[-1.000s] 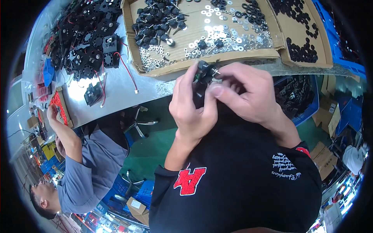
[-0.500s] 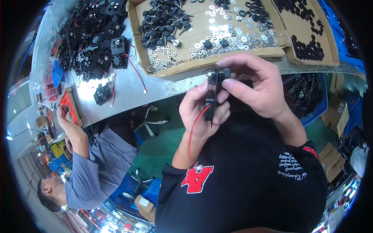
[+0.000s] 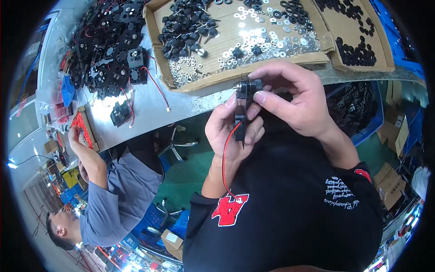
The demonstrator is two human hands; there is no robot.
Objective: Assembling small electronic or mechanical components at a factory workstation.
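My left hand (image 3: 225,132) is closed around a flat black plastic part (image 3: 239,119) held upright, edge-on, in front of my chest. A red wire (image 3: 223,159) runs from the part down past my left wrist to a small white connector over my shirt. At the part's top sits a round black knob (image 3: 257,85), with a short metal end sticking out on the opposite side. My right hand (image 3: 300,100) has its thumb and forefinger bent about this knob. Its other fingers are partly hidden behind.
Beyond my hands, a cardboard tray (image 3: 206,82) holds black knobs with screws, washers and nuts. Another tray (image 3: 379,67) has black rings. Black wired assemblies (image 3: 113,50) pile up at left on the metal table (image 3: 149,109). A co-worker (image 3: 120,195) sits at left; a blue bin (image 3: 378,115) stands right.
Both hands and the part have shifted slightly left. The red wire's connector end now shows over my shirt. The co-worker's hand has moved a little.
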